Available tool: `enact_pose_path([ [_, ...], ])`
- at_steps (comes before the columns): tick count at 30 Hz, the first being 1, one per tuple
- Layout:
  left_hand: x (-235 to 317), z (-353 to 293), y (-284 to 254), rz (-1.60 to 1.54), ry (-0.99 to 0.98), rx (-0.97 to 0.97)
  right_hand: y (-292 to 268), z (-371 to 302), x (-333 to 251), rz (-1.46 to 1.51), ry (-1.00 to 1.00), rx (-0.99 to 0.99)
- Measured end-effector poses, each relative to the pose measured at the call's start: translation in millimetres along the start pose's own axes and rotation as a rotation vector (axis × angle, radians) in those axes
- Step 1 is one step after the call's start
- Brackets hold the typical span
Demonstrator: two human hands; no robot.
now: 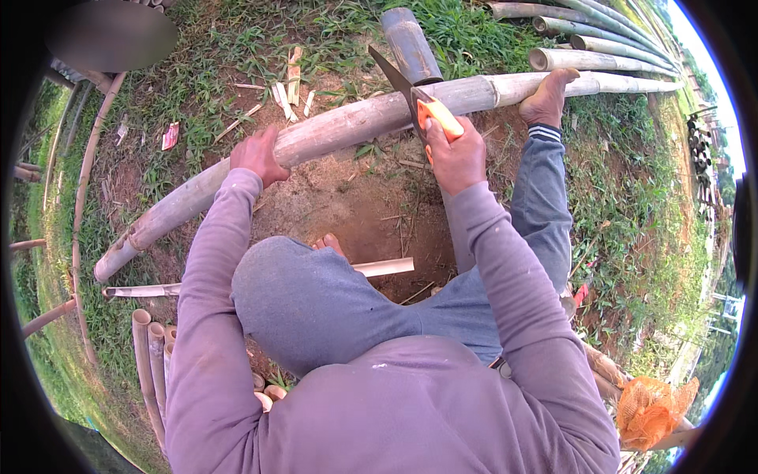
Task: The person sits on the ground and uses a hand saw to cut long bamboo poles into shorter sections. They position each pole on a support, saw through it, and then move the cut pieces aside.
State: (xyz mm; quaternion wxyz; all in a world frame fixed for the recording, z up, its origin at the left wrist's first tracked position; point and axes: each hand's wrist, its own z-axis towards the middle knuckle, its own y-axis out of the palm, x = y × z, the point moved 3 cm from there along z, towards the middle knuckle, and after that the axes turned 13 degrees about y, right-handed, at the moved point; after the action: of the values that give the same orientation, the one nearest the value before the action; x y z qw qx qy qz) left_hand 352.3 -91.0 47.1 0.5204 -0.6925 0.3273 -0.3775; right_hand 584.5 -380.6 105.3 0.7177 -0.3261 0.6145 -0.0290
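Note:
A long, pale bamboo pole [347, 125] runs across in front of me, from the lower left to the upper right. My left hand [259, 156] is closed round it left of the middle, thumb on the near side. In my right hand [458, 154] is a handsaw, its orange handle [439, 118] wrapped by my fingers. The saw's dark blade [391, 73] lies across the pole and points away to the upper left. Whether its teeth are sunk into the bamboo I cannot tell. My bare right foot [546, 99] presses on the pole farther right.
A thick grey cylinder [412, 46] touches the pole's far side near the saw. Split bamboo pieces [294, 75] lie on the grass, and a pale strip [384, 267] rests between my legs. Several bamboo poles [604, 47] lie at the upper right. An orange mesh bag [654, 411] is at lower right.

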Motion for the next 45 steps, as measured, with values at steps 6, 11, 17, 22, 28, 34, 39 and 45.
enact_pose_path([
  [6, -11, -25, 12, -0.052, -0.035, -0.012, -128, -152, 0, 0.126, 0.247, -0.130],
  [11, 6, -13, 10, -0.027, -0.014, -0.016, -21, -39, 27, -0.003, -0.054, 0.004],
  [17, -13, -16, 16, -0.044, -0.028, -0.012, -23, -52, 24, 0.031, -0.010, -0.039],
  [22, -10, -15, 20, -0.054, -0.057, -0.067, -131, -166, 38, 0.008, 0.070, -0.110],
  [28, -2, -4, 16, -0.034, -0.018, -0.017, -10, -24, 16, 0.054, 0.012, -0.011],
  [34, -14, -15, 15, -0.068, -0.054, -0.034, -94, -143, 42, 0.008, 0.081, -0.090],
  [39, -8, -15, 20, -0.014, -0.039, 0.005, -75, -129, 63, 0.086, 0.066, -0.055],
  [45, -4, -8, 18, -0.027, -0.011, 0.021, 18, -1, 10, 0.039, 0.026, 0.041],
])
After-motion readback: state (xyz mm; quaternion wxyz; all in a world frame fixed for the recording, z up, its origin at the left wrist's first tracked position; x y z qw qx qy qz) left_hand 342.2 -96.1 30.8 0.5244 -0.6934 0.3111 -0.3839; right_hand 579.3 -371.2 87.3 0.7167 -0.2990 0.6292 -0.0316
